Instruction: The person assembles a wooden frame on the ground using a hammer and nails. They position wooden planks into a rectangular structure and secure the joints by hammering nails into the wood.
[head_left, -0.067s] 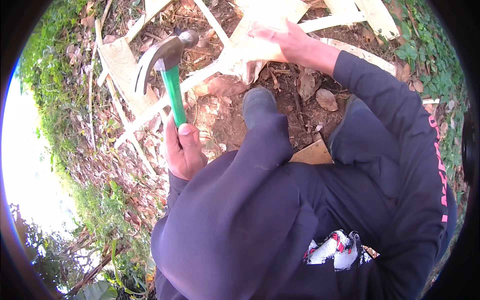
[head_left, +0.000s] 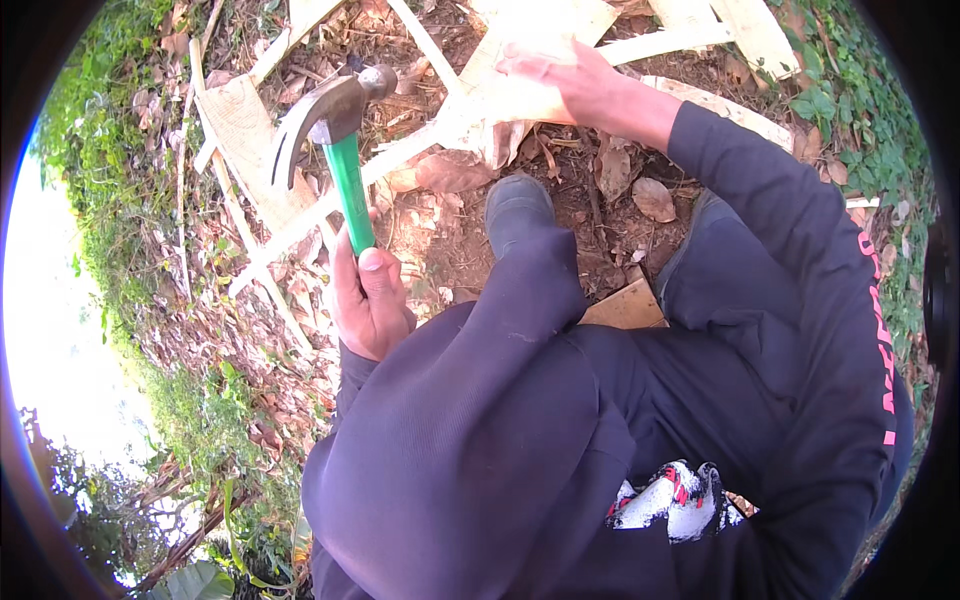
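My left hand (head_left: 370, 305) is wrapped round the green handle of a claw hammer (head_left: 348, 190). The hammer is raised, its dark metal head turned with the curved claw to the left and the round striking face to the right. Farther right, my right hand (head_left: 555, 80) reaches over pale wooden boards (head_left: 545, 30) that meet beneath it. Its fingers look bent together and pressed down at the wood. Strong glare washes out the fingertips and whatever is between them.
More pale planks and thin strips (head_left: 245, 130) lie crossed on the leaf-strewn soil. A curved offcut (head_left: 720, 110) rests beyond my right forearm. My boot (head_left: 518, 205) stands close to the boards, and a small wood block (head_left: 628, 305) sits between my legs. Green plants (head_left: 860, 120) border both sides.
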